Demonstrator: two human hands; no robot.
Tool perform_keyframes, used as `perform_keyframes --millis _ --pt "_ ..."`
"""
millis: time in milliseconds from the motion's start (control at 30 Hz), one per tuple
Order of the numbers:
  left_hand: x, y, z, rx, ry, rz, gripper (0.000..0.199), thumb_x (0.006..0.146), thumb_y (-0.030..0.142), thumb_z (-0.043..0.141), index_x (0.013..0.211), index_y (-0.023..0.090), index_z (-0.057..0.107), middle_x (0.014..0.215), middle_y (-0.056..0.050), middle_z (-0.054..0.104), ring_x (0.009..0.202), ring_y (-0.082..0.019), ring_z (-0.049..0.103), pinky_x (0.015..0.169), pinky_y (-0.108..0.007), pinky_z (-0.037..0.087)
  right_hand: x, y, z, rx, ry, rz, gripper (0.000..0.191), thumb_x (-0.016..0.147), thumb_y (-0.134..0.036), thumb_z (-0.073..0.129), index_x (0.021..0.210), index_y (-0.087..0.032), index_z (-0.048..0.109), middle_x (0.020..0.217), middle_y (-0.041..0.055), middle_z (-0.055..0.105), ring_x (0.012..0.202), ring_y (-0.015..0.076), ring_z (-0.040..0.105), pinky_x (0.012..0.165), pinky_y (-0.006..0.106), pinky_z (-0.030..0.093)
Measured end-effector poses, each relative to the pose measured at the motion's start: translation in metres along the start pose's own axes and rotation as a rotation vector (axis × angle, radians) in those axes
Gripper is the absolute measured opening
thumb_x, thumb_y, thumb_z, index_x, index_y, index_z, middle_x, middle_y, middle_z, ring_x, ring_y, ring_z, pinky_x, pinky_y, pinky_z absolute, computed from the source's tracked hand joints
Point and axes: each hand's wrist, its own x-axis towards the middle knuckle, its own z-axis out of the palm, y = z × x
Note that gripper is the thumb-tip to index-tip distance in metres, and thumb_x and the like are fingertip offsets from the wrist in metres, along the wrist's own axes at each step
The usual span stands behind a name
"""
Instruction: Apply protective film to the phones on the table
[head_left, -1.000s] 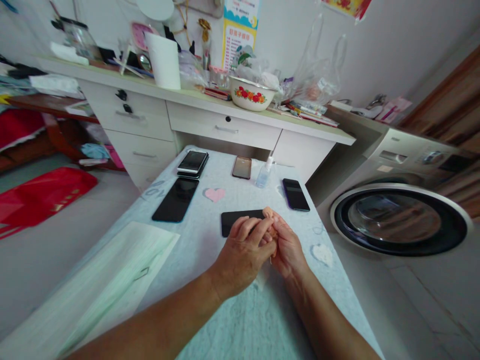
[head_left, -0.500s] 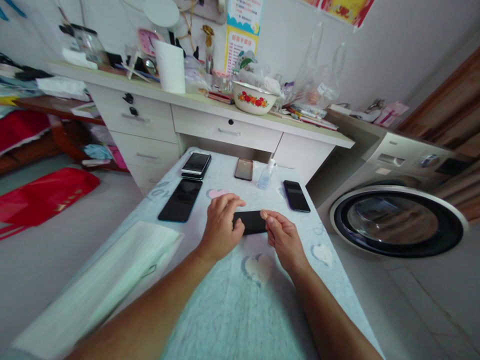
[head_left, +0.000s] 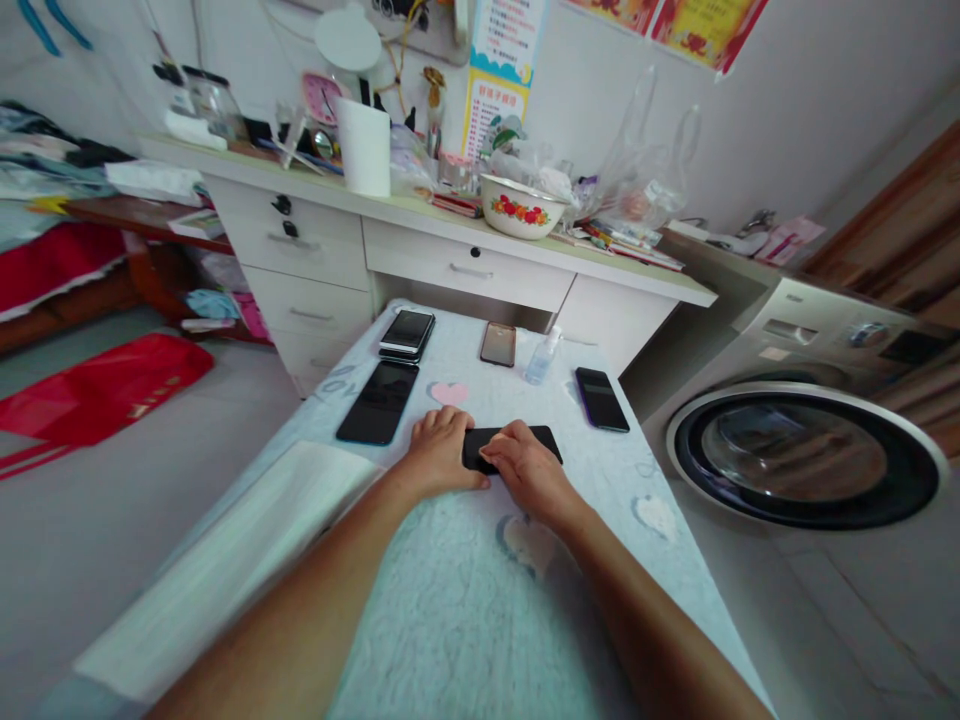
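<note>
A black phone (head_left: 473, 450) lies sideways on the cloth-covered table in front of me. My left hand (head_left: 437, 456) is closed round its left end, thumb at the near edge and fingers at the far edge. Over the phone's left part, my right hand (head_left: 529, 470) presses down with its fingertips pinched together. What those fingers hold, if anything, is too small to make out. Left of my hands lies a larger dark phone (head_left: 378, 402), with a small stack of phones (head_left: 406, 332) behind it. A phone with a purple edge (head_left: 601, 399) lies on the right.
Toward the table's far end are a brownish phone case (head_left: 498, 344) and a clear spray bottle (head_left: 543, 356). A long whitish packet (head_left: 225, 570) runs along the left edge. Beyond stands a white desk (head_left: 442, 262); a washing machine (head_left: 795, 330) is at the right.
My left hand has lowered and taken hold of the phone's left end. My right hand has moved left from the phone's right end onto its surface. The view has shifted slightly.
</note>
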Motion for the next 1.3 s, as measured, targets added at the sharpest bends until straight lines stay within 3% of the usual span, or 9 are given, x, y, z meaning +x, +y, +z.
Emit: perform_keyframes --millis 133,333,533,800,933,1167,1300 --pt "0.001 -0.002 0.001 -0.008 0.005 -0.009 0.075 0.048 0.053 0.078 0.111 0.024 0.050 0.116 -0.008 0.051 0.111 -0.032 0.046 0.090 -0.043 0.039 -0.004 0.002 0.007 -0.086 0.025 -0.005 0.022 0.093 -0.023 0.050 0.104 -0.027 0.068 0.106 0.0042 0.055 0.084 0.0146 0.056 0.074 0.025 0.043" --pt "-0.001 -0.002 -0.001 -0.019 -0.018 0.004 0.077 0.052 0.051 0.076 0.118 0.024 0.048 0.122 -0.009 0.049 0.116 -0.033 0.044 0.094 -0.044 0.037 -0.007 0.002 0.004 -0.267 -0.016 -0.034 0.024 0.094 -0.022 0.047 0.107 -0.025 0.067 0.091 0.0051 0.058 0.084 0.0183 0.055 0.069 0.026 0.041" --pt "-0.002 -0.001 -0.003 -0.011 -0.023 0.003 0.072 0.053 0.050 0.076 0.115 0.023 0.051 0.122 -0.010 0.050 0.116 -0.033 0.044 0.094 -0.045 0.037 -0.010 0.003 0.003 -0.334 0.017 -0.081 0.025 0.097 -0.024 0.042 0.111 -0.024 0.063 0.089 0.0056 0.060 0.084 0.0189 0.054 0.070 0.029 0.041" --pt "0.000 -0.003 -0.002 -0.009 -0.045 -0.013 0.075 0.052 0.052 0.077 0.116 0.023 0.051 0.123 -0.009 0.048 0.116 -0.033 0.043 0.095 -0.045 0.037 -0.013 0.003 0.006 -0.173 0.065 -0.047 0.018 0.096 -0.023 0.045 0.104 -0.022 0.061 0.091 0.0047 0.062 0.087 0.0184 0.057 0.079 0.030 0.045" --pt "0.001 -0.002 -0.004 -0.097 0.012 0.036 0.076 0.050 0.048 0.080 0.117 0.025 0.052 0.124 -0.008 0.047 0.117 -0.032 0.043 0.097 -0.045 0.037 -0.013 0.004 0.005 0.026 0.105 -0.070 0.019 0.096 -0.022 0.044 0.106 -0.022 0.061 0.096 0.0044 0.062 0.090 0.0170 0.058 0.081 0.030 0.045" --pt "0.000 0.008 -0.014 -0.407 0.043 0.170 0.025 0.068 0.039 0.074 0.086 0.023 0.066 0.120 -0.005 0.049 0.122 -0.027 0.041 0.107 -0.042 0.030 -0.014 0.006 0.006 0.452 0.208 -0.087 0.020 0.096 -0.027 0.046 0.106 -0.023 0.063 0.097 0.0030 0.065 0.090 0.0149 0.061 0.083 0.028 0.046" --pt "0.001 0.008 -0.017 -0.534 -0.010 0.217 0.016 0.072 0.036 0.072 0.078 0.022 0.069 0.112 -0.004 0.054 0.117 -0.024 0.046 0.107 -0.039 0.031 -0.015 0.005 0.004 0.514 0.197 -0.043 0.023 0.096 -0.032 0.047 0.106 -0.023 0.065 0.099 0.0041 0.066 0.093 0.0161 0.061 0.085 0.030 0.046"
